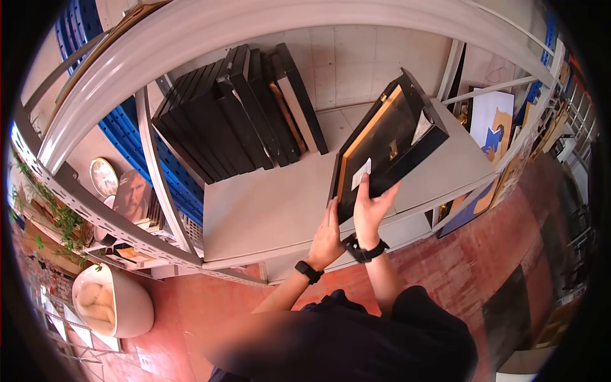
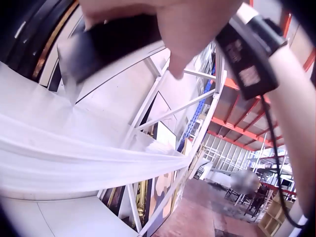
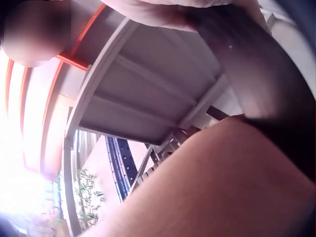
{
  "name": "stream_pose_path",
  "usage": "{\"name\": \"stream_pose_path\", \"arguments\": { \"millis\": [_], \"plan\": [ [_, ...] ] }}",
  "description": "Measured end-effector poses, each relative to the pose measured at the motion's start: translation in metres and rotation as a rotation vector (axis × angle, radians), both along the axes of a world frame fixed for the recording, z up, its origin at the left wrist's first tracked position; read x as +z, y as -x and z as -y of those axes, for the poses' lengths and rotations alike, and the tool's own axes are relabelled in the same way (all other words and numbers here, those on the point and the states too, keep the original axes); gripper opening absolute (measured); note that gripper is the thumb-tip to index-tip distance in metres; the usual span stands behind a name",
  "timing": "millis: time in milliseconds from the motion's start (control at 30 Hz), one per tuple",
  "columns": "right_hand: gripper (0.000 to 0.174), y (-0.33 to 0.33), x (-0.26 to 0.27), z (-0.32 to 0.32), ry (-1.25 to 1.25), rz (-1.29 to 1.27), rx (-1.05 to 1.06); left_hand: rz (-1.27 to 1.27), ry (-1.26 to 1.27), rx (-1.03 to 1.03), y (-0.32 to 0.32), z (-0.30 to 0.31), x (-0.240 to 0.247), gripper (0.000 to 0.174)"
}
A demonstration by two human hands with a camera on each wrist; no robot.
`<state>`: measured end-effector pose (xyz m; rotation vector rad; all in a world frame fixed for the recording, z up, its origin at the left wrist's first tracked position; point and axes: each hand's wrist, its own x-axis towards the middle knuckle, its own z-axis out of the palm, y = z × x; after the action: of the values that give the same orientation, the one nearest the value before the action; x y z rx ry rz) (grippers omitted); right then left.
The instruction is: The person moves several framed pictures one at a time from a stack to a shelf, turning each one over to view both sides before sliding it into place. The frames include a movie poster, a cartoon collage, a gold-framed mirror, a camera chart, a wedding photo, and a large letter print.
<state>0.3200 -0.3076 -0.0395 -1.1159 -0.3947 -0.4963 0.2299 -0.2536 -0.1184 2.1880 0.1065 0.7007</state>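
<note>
A deep black picture frame [image 1: 417, 102] with a gold inner strip is tilted over the shelf. A small white label [image 1: 361, 172] is stuck on its dark panel. At the frame's near lower corner, my left hand [image 1: 326, 239] holds the edge, its fingers lying along it. My right hand [image 1: 369, 213] grips the near side, with a finger by the label and the thumb spread apart. In the left wrist view a blurred dark block [image 2: 118, 44] shows against the left hand [image 2: 192, 29]. The right wrist view shows the right hand [image 3: 153, 12] at a dark surface [image 3: 247, 59].
Several black frames [image 1: 223, 121] stand leaning together at the left of the pale shelf [image 1: 267, 210]. A curved-looking white beam [image 1: 305, 32] crosses above, and a metal upright [image 1: 162, 172] borders the left. Pictures [image 1: 491, 124] stand beyond the right end. A white tub [image 1: 137, 302] sits on the red floor.
</note>
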Motion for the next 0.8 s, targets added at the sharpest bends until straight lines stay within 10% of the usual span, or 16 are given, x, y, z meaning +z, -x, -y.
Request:
{"name": "stream_pose_path", "arguments": {
  "millis": [467,800],
  "plan": [
    [0.044,-0.18,-0.02,-0.066,0.17,0.182,0.183,0.637,-0.832,1.379,0.212,-0.182,0.148,0.069],
    [0.062,-0.212,-0.008,-0.151,0.341,0.263,0.364,0.596,-0.638,1.551,0.218,-0.243,0.151,0.098]
  ]
}}
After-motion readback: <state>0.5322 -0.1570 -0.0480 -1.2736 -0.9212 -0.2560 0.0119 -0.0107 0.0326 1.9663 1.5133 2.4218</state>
